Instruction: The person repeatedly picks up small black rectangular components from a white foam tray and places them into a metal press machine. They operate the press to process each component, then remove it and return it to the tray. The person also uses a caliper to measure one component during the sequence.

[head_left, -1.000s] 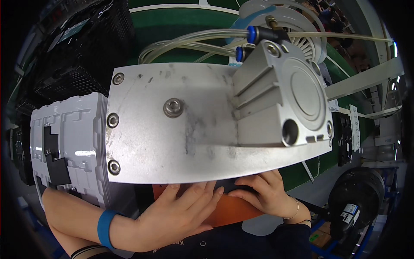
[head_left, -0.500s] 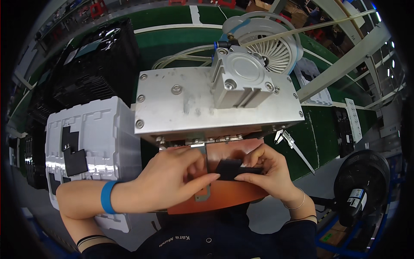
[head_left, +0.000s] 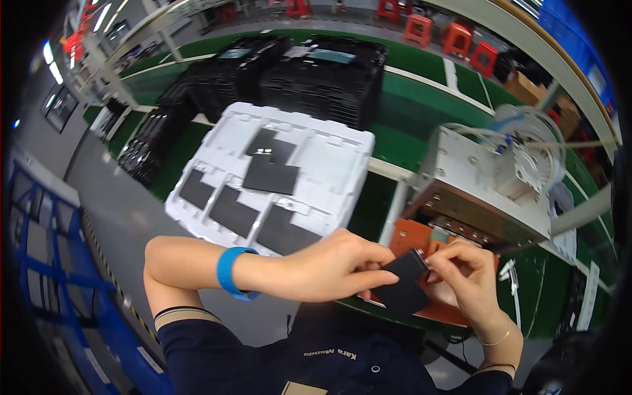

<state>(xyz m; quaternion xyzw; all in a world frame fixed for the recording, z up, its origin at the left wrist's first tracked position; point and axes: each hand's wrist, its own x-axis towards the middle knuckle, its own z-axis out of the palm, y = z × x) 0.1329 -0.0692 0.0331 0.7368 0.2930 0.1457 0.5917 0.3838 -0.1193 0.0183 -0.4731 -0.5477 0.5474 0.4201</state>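
Between my hands is a thin, flat black piece (head_left: 403,286), tilted, just in front of an orange pad (head_left: 447,312). My left hand (head_left: 349,264) is closed on its left edge with thumb and fingers. The fingertips of my right hand (head_left: 466,268) pinch its upper right corner. Beyond them stands a silver metal press (head_left: 471,176) with a cylinder block on top. To the left, a white molded tray (head_left: 332,141) carries several flat black cut-out pieces (head_left: 270,178), one lying partly over another.
Tall stacks of black trays (head_left: 322,82) stand behind the white tray on green matting. A caliper (head_left: 515,293) lies right of the press. Blue racking (head_left: 62,263) runs along the far left, and a pale fan (head_left: 536,148) sits behind the press.
My view has swung left, bringing the whole white tray into sight. The black piece has come away from the press and turned, its broad face now showing between both hands.
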